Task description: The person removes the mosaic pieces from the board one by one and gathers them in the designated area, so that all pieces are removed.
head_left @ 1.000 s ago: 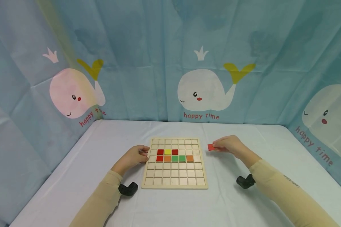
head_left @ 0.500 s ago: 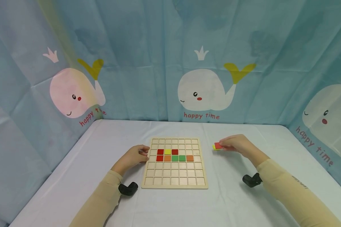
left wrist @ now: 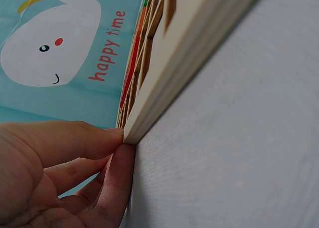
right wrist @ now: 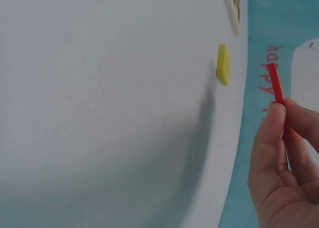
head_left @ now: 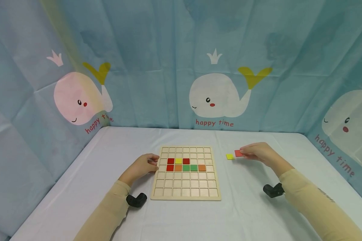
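Note:
A wooden grid board (head_left: 185,184) lies flat on the table; one row and part of the row behind it hold red, yellow, orange and green square tiles. My left hand (head_left: 142,168) is at its left side, and in the left wrist view the fingertips (left wrist: 119,158) grip the board's edge (left wrist: 164,83). To the right of the board, my right hand (head_left: 260,154) pinches a red square tile (head_left: 238,153) between thumb and fingers, raised off the cloth. In the right wrist view that red tile (right wrist: 275,83) shows edge-on. A yellow square tile (head_left: 230,156) lies between the board and the right hand.
White cloth (head_left: 181,221) covers the table. Behind it hangs a blue curtain (head_left: 144,100) printed with whales. A black wrist mount (head_left: 136,200) sits on the left sleeve, and another black mount (head_left: 273,190) on the right.
My right hand has moved to the right with the red tile, away from the board. The yellow tile, earlier hidden under the red one, now lies in plain view. My left hand stays put.

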Tool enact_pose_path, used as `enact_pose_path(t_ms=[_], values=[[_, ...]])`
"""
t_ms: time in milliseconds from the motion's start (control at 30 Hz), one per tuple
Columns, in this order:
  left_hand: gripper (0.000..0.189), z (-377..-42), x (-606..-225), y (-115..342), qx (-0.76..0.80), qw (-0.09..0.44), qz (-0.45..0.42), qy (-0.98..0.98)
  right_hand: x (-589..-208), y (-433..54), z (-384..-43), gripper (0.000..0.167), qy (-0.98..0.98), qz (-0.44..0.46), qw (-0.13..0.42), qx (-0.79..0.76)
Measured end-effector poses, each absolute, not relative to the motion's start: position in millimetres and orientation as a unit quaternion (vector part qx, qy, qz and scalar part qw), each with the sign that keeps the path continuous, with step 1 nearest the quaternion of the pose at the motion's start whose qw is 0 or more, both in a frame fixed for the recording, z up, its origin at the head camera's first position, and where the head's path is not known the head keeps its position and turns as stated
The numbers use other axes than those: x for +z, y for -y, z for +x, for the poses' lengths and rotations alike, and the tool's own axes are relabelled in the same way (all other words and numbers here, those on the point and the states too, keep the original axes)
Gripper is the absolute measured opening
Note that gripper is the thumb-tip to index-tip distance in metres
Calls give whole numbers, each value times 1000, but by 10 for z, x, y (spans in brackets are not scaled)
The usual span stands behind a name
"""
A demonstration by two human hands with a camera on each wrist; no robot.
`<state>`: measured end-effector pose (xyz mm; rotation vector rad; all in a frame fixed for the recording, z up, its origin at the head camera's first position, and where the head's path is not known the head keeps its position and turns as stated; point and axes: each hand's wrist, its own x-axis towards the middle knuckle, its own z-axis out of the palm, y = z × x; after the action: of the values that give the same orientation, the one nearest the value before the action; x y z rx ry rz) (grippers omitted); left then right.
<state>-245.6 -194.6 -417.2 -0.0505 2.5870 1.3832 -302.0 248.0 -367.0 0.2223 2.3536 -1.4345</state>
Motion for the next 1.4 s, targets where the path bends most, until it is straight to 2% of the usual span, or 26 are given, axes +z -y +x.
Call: enact_pose_path(t_ms=[633, 1400], values=[[50, -2456, -4152, 1974, 467, 103, -6, -878, -3753, -2645, -3086, 54, -821, 78, 197, -530], [50, -2448, -4148, 1942, 465, 109, -15, -878, -3927, -2684, -3228, 51, -816, 143, 191, -527]])
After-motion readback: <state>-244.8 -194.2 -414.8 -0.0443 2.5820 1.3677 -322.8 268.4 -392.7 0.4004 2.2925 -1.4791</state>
